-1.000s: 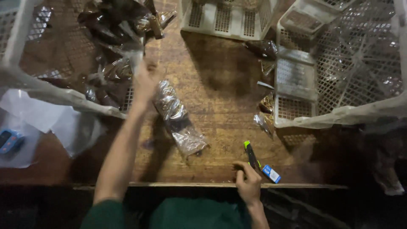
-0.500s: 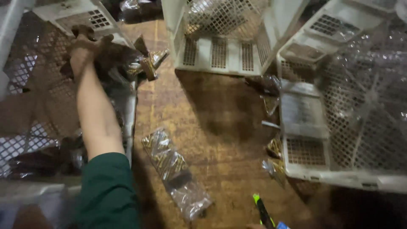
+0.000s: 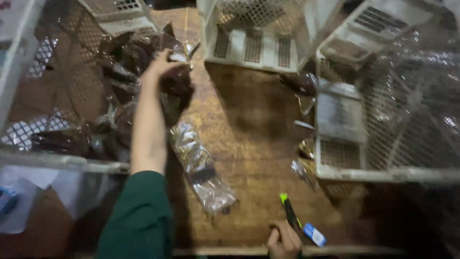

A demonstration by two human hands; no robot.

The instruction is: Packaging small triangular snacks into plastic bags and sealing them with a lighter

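Picking wrapped packs from the crate.
My left hand grips a dark wrapped pack in the left crate (many left); right hand closed on a green pen.

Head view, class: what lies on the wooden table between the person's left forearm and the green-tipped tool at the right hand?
A clear plastic packet lies there on the wooden table, seen in the head view.

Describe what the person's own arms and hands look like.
The left arm wears a dark green sleeve pushed up past the forearm, leaving forearm and left hand bare. The right hand is bare too: no glove, ring or watch visible.
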